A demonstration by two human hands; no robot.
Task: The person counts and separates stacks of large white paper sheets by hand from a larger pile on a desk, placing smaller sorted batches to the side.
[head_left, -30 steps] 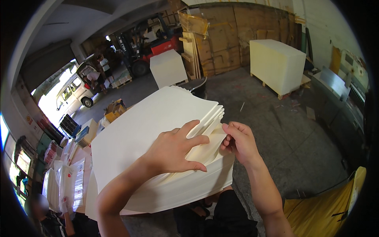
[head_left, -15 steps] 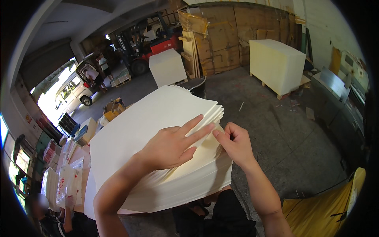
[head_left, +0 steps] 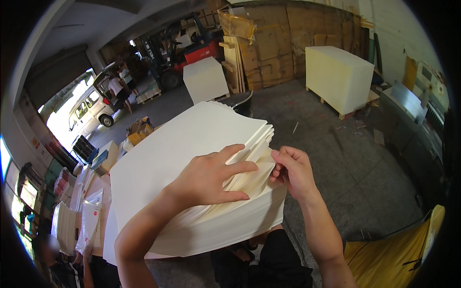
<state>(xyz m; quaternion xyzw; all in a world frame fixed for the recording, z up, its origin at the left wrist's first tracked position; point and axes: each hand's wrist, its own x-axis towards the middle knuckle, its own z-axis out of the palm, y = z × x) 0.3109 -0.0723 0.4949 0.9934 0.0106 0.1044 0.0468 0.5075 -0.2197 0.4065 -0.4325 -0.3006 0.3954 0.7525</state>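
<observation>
A thick stack of large white paper sheets (head_left: 158, 153) lies before me, its upper sheets fanned in uneven steps at the right edge. My left hand (head_left: 211, 175) rests on the fanned edges with fingers spread apart, thumb toward me. At the stack's right corner my right hand (head_left: 294, 170) pinches the corner of some sheets between thumb and curled fingers. How many sheets it grips is hidden. Between the two hands the sheets bow and curve slightly.
Beyond stand two wrapped white pallet blocks (head_left: 338, 79), (head_left: 205, 79) and a red forklift (head_left: 197, 53). Cardboard boxes and plastic bags (head_left: 90, 225) lie on the table at left, near another person (head_left: 53, 259). A yellow cloth (head_left: 389, 254) is at lower right.
My right hand has moved slightly right, drawing the sheet corner away from my left hand. The left hand's fingers have spread wider, its thumb lower. People by the van have shifted.
</observation>
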